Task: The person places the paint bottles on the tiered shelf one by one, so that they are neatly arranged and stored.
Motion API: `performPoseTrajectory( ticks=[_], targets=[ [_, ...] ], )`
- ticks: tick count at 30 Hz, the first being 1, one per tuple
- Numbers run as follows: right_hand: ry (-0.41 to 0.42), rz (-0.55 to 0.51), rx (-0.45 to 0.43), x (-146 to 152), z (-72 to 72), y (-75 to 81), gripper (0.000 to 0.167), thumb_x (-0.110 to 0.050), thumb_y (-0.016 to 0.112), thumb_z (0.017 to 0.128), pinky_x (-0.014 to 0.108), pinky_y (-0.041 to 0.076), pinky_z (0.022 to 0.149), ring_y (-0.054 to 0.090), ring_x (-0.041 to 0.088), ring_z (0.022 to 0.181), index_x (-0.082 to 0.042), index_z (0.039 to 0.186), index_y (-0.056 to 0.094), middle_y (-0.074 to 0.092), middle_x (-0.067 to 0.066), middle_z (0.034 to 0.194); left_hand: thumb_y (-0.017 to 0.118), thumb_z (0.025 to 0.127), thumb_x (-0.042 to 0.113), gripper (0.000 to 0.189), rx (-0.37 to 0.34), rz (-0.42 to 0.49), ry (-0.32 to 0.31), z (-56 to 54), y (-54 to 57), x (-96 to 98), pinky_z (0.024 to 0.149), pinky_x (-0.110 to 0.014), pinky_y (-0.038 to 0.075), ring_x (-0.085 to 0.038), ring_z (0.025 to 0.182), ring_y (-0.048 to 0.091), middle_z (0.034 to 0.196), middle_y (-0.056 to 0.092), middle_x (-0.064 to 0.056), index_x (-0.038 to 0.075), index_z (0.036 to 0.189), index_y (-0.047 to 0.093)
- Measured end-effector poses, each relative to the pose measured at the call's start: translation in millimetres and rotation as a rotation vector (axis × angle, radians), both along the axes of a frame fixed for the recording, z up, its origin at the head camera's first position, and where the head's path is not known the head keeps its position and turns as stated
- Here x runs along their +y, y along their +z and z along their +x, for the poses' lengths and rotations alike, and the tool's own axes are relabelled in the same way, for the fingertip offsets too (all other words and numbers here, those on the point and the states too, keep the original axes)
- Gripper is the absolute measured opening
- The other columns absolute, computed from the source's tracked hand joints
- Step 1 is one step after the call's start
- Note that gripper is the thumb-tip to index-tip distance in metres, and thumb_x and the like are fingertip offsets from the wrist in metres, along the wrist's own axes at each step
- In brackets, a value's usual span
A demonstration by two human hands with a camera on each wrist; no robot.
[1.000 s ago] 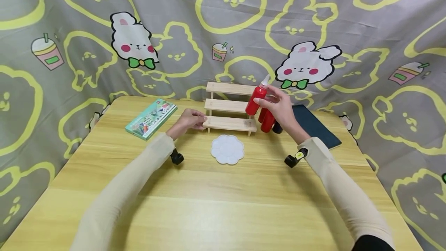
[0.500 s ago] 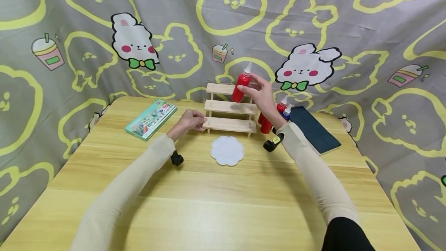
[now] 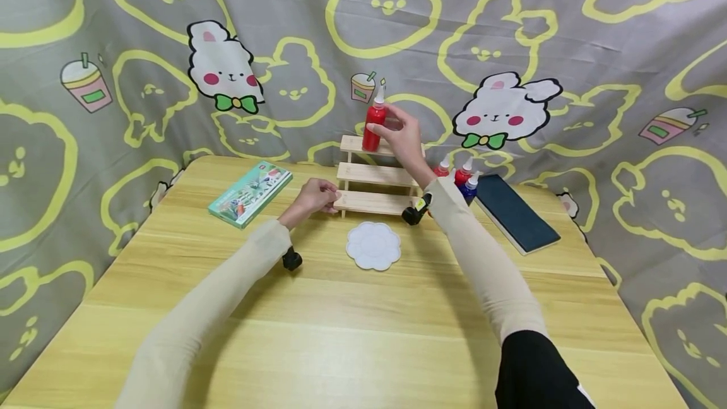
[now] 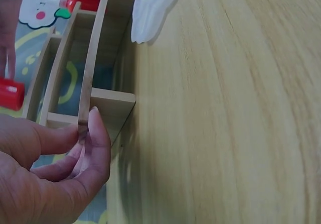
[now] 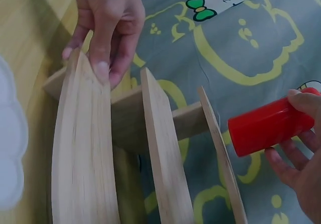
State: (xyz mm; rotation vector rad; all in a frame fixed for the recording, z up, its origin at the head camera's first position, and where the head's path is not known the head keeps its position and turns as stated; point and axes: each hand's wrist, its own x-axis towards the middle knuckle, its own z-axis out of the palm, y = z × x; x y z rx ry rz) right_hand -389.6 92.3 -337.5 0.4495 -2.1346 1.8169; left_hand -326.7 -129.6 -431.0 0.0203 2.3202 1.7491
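One bottle (image 3: 372,130): right hand (image 3: 405,139) grips it; left hand (image 3: 313,199) pinches shelf (image 3: 375,202) at front-left corner. Overhanging the top edge could cause toppling.

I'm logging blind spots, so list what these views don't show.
Head: right sleeve hides lower parts of the standing bottles; any lettering on the green box is too small to read.
Left wrist: left edge crops the held red bottle.
Right wrist: left edge crops the white palette.

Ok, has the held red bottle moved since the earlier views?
Yes: the bottle went left and up in the head view, from the right end of the rack to above its top shelf.
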Motion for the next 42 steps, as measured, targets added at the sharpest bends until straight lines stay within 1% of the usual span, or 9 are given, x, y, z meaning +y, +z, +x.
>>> performPoseTrajectory(
  ticks=[4,7,11,15,22,28,33,36,42],
  targets=[
    [-0.003,-0.024,-0.01,-9,-9.2,-3.2,0.049,-0.011,0.085,0.089,0.028,0.062,0.089,0.068,0.031,0.107,-0.01,0.135,0.07,0.072,0.016,0.126,0.062,0.102,-0.001,0.023,0.01,-0.026,0.009,0.1,0.5,1.7,0.071,-0.027,0.068,-0.013,0.064,0.067,0.094,0.063,-0.013,-0.013,0.121,0.064],
    [-0.008,-0.033,0.001,-15,-13.4,-5.5,0.047,-0.009,0.084,0.089,0.029,0.062,0.087,0.068,0.031,0.106,-0.008,0.134,0.071,0.072,0.017,0.125,0.062,0.102,-0.001,0.024,0.013,-0.034,0.014,0.4,1.2,2.4,0.072,-0.028,0.068,-0.013,0.065,0.067,0.095,0.064,-0.014,-0.013,0.122,0.064],
    [0.005,-0.009,0.031,-20,-16.1,-8.7,0.047,-0.007,0.083,0.09,0.034,0.062,0.093,0.068,0.032,0.11,-0.005,0.135,0.069,0.07,0.018,0.128,0.062,0.102,-0.001,0.025,0.001,-0.032,0.012,1.0,1.3,2.6,0.074,-0.029,0.068,-0.014,0.066,0.066,0.098,0.063,-0.015,-0.013,0.124,0.063],
    [0.009,0.018,0.039,-24,-16.8,-12.5,0.048,-0.009,0.081,0.093,0.037,0.061,0.1,0.068,0.031,0.115,-0.006,0.139,0.066,0.069,0.016,0.132,0.062,0.102,-0.001,0.026,-0.02,-0.009,0.022,1.3,-0.5,1.4,0.074,-0.029,0.068,-0.015,0.067,0.065,0.099,0.06,-0.014,-0.013,0.126,0.061],
    [0.0,0.043,0.046,-25,-15.7,-14.3,0.049,-0.011,0.079,0.095,0.041,0.062,0.1,0.067,0.032,0.117,-0.008,0.142,0.064,0.068,0.015,0.134,0.061,0.103,-0.001,0.029,-0.037,0.047,0.021,1.5,-0.4,2.5,0.076,-0.028,0.068,-0.015,0.072,0.065,0.103,0.059,-0.015,-0.014,0.128,0.059],
    [-0.006,0.088,0.033,-23,-12.1,-9.8,0.052,-0.012,0.079,0.096,0.041,0.059,0.104,0.066,0.031,0.118,-0.007,0.144,0.06,0.066,0.016,0.136,0.06,0.102,-0.003,0.029,-0.046,0.067,0.011,0.7,2.6,0.3,0.074,-0.028,0.068,-0.014,0.068,0.068,0.106,0.062,-0.019,-0.016,0.128,0.059],
    [-0.025,0.148,-0.007,-17,-8.8,-5.7,0.055,-0.01,0.08,0.094,0.041,0.059,0.101,0.066,0.031,0.115,-0.005,0.144,0.058,0.067,0.018,0.132,0.061,0.101,-0.004,0.029,-0.073,0.076,0.019,-0.6,2.1,2.0,0.076,-0.028,0.068,-0.015,0.071,0.067,0.109,0.06,-0.017,-0.015,0.128,0.059],
    [-0.039,0.186,-0.025,-11,-6.3,-4.1,0.056,-0.01,0.081,0.093,0.039,0.06,0.099,0.067,0.031,0.116,-0.003,0.144,0.057,0.066,0.018,0.133,0.062,0.101,-0.004,0.029,-0.072,0.078,0.024,0.2,1.8,2.5,0.077,-0.029,0.068,-0.014,0.071,0.066,0.108,0.06,-0.016,-0.015,0.128,0.059],
    [-0.053,0.187,-0.021,6,5.4,2.6,0.05,-0.008,0.08,0.093,0.037,0.063,0.094,0.067,0.034,0.115,0.003,0.138,0.059,0.066,0.022,0.131,0.06,0.102,-0.004,0.029,-0.066,0.074,0.01,0.4,3.1,0.7,0.078,-0.029,0.068,-0.014,0.07,0.067,0.108,0.061,-0.017,-0.016,0.128,0.059]
  ],
)
